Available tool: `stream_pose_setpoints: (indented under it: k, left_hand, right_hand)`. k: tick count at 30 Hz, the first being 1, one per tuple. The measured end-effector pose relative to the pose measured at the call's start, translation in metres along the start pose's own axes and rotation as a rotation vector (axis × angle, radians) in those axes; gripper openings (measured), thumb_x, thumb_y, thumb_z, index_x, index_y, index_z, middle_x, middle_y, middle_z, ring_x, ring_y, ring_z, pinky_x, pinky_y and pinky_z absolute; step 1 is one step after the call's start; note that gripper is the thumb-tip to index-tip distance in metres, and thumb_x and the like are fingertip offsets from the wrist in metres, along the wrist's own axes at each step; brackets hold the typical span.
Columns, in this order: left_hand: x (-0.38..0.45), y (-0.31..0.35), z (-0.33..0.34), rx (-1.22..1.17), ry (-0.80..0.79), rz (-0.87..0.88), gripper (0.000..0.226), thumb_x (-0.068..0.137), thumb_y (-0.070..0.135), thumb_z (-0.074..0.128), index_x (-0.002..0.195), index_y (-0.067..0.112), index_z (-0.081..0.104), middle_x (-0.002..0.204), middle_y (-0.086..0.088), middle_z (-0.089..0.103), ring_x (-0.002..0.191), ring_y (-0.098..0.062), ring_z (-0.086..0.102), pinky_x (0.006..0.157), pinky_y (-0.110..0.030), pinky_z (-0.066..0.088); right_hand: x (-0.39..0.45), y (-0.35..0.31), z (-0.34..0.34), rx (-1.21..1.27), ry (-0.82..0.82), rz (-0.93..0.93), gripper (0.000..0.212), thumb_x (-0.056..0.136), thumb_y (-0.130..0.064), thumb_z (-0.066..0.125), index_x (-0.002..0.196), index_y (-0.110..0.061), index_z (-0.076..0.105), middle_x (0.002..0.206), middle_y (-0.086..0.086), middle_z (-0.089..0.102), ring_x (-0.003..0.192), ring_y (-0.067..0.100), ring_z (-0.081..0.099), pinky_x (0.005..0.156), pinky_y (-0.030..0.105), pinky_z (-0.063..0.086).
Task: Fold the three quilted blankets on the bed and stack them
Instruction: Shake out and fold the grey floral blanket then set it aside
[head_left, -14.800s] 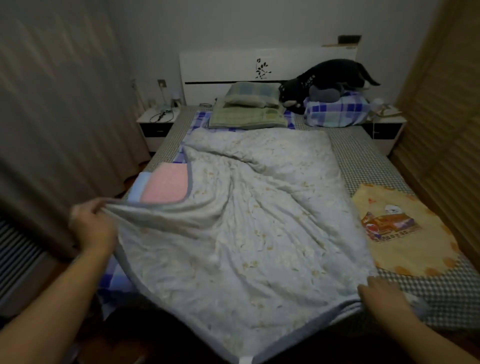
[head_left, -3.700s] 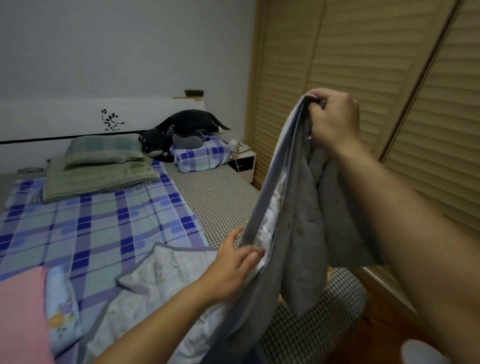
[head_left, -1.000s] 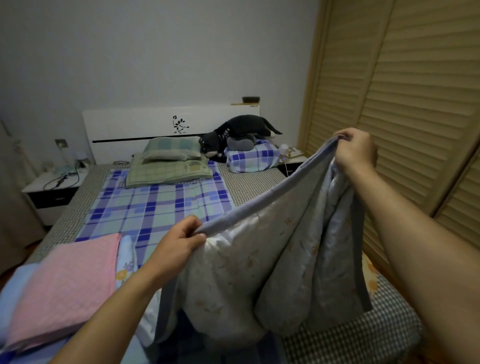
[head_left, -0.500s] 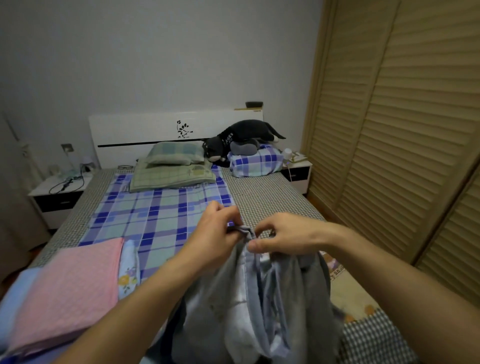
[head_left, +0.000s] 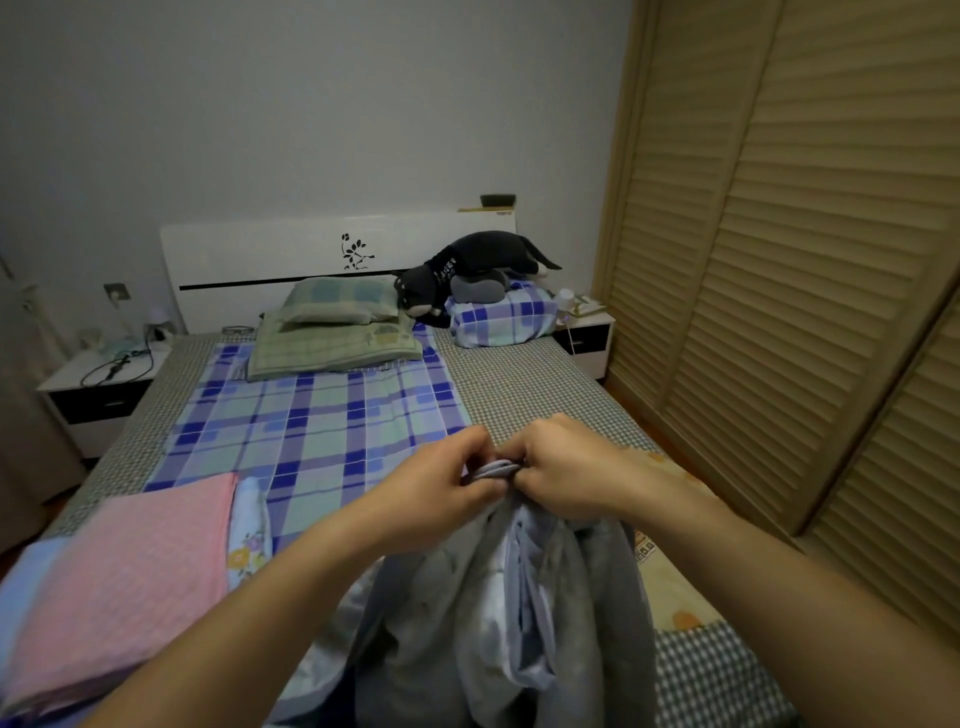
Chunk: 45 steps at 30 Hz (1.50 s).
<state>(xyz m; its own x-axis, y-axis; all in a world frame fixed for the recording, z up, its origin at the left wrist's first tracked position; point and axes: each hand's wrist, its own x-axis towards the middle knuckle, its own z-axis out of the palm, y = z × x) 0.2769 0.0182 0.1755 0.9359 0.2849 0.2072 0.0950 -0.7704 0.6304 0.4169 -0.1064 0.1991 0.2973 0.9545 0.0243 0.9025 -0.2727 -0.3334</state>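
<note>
Looking through the head camera, I can read no lettering: the black plush cat (head_left: 467, 265) at the headboard (head_left: 270, 249) carries pale print too small to make out, and the yellow cloth (head_left: 670, 587) on the right shows a printed patch, equally illegible. My left hand (head_left: 441, 493) and right hand (head_left: 566, 467) meet above the bed (head_left: 519, 395), both pinching the bunched top edge of the grey quilted blanket (head_left: 498, 613) between curled fingers and thumb. The blanket hangs straight down from the fingers in long folds; its lower end is cut off by the frame. On the left lies the pink folded blanket (head_left: 130, 582), apparently atop a pale blue one (head_left: 21, 577), though blur hides that edge.
</note>
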Motion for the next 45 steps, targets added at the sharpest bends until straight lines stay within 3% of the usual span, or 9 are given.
stream_pose_setpoints:
  k: [7, 14, 19, 25, 29, 32, 35, 40, 45]
  left_hand:
    - [-0.002, -0.037, -0.016, 0.070, -0.210, -0.131, 0.031, 0.090, 0.062, 0.055, 0.095, 0.031, 0.055, 0.086, 0.008, 0.061, 0.075, -0.010, 0.056, 0.072, -0.034, 0.050]
    - [0.025, -0.032, -0.019, 0.364, -0.041, 0.023, 0.023, 0.092, 0.057, 0.051, 0.094, 0.034, 0.055, 0.083, 0.013, 0.063, 0.075, -0.007, 0.060, 0.073, -0.039, 0.056]
    - [0.019, -0.022, 0.004, 0.112, 0.063, 0.223, 0.030, 0.089, 0.050, 0.051, 0.076, 0.024, 0.059, 0.096, 0.012, 0.052, 0.097, -0.007, 0.049, 0.086, -0.031, 0.046]
    - [0.031, 0.011, 0.017, -0.275, 0.097, 0.120, 0.034, 0.098, 0.039, 0.055, 0.132, 0.042, 0.051, 0.129, 0.020, 0.052, 0.114, 0.006, 0.053, 0.096, -0.025, 0.052]
    - [0.058, 0.006, 0.033, 0.164, -0.129, 0.049, 0.053, 0.101, 0.046, 0.043, 0.151, 0.046, 0.025, 0.154, 0.009, 0.024, 0.144, -0.011, 0.020, 0.118, -0.032, 0.025]
    - [0.079, -0.005, 0.037, 0.396, -0.236, -0.111, 0.057, 0.099, 0.051, 0.041, 0.152, 0.030, 0.028, 0.152, -0.010, 0.037, 0.139, -0.033, 0.033, 0.115, -0.046, 0.031]
    - [0.078, 0.006, 0.017, 0.248, -0.358, -0.077, 0.043, 0.100, 0.039, 0.050, 0.140, 0.024, 0.051, 0.137, -0.004, 0.058, 0.122, -0.019, 0.057, 0.101, -0.032, 0.046]
    - [0.079, 0.026, -0.041, -0.200, 0.431, 0.179, 0.006, 0.095, 0.017, 0.060, 0.094, 0.020, 0.064, 0.084, 0.002, 0.065, 0.070, -0.003, 0.062, 0.065, -0.020, 0.052]
    - [0.102, 0.043, -0.039, -0.345, -0.033, 0.171, 0.027, 0.088, 0.037, 0.071, 0.112, 0.027, 0.064, 0.103, 0.002, 0.068, 0.097, -0.019, 0.067, 0.089, -0.041, 0.057]
  right_hand:
    - [-0.009, 0.006, -0.058, -0.282, 0.269, 0.102, 0.035, 0.089, -0.017, 0.056, 0.112, -0.039, 0.070, 0.105, -0.010, 0.071, 0.096, 0.017, 0.063, 0.071, 0.026, 0.043]
    - [0.026, 0.035, -0.176, -0.125, 1.187, 0.381, 0.038, 0.083, -0.017, 0.048, 0.115, -0.024, 0.068, 0.109, 0.014, 0.071, 0.101, 0.040, 0.063, 0.081, 0.040, 0.051]
    - [0.043, 0.023, -0.205, -0.453, 0.946, 0.078, 0.036, 0.080, -0.029, 0.050, 0.111, -0.023, 0.068, 0.105, 0.013, 0.072, 0.097, 0.039, 0.065, 0.076, 0.042, 0.052]
    - [0.044, 0.028, -0.192, -0.344, 0.930, 0.066, 0.038, 0.078, -0.034, 0.050, 0.109, -0.028, 0.072, 0.103, 0.004, 0.075, 0.096, 0.031, 0.068, 0.080, 0.039, 0.055]
    - [0.040, 0.021, -0.185, -0.220, 1.021, -0.060, 0.034, 0.079, -0.033, 0.051, 0.102, -0.025, 0.075, 0.096, -0.001, 0.076, 0.089, 0.024, 0.070, 0.078, 0.033, 0.055]
    - [0.036, 0.012, -0.182, -0.075, 1.114, -0.253, 0.033, 0.078, -0.022, 0.052, 0.099, -0.019, 0.077, 0.098, -0.002, 0.076, 0.091, 0.015, 0.070, 0.083, 0.028, 0.054]
    - [0.032, 0.024, -0.185, -0.113, 1.086, -0.302, 0.037, 0.077, -0.016, 0.050, 0.103, -0.016, 0.075, 0.101, 0.002, 0.074, 0.093, 0.021, 0.070, 0.084, 0.036, 0.055]
    - [0.021, 0.062, -0.172, -0.111, 1.116, -0.289, 0.037, 0.078, -0.007, 0.049, 0.104, -0.015, 0.074, 0.098, 0.004, 0.071, 0.088, 0.024, 0.068, 0.077, 0.040, 0.054]
    - [0.025, 0.049, -0.173, -0.087, 1.062, -0.359, 0.030, 0.083, -0.006, 0.055, 0.104, -0.015, 0.074, 0.097, 0.003, 0.072, 0.086, 0.021, 0.067, 0.077, 0.034, 0.054]
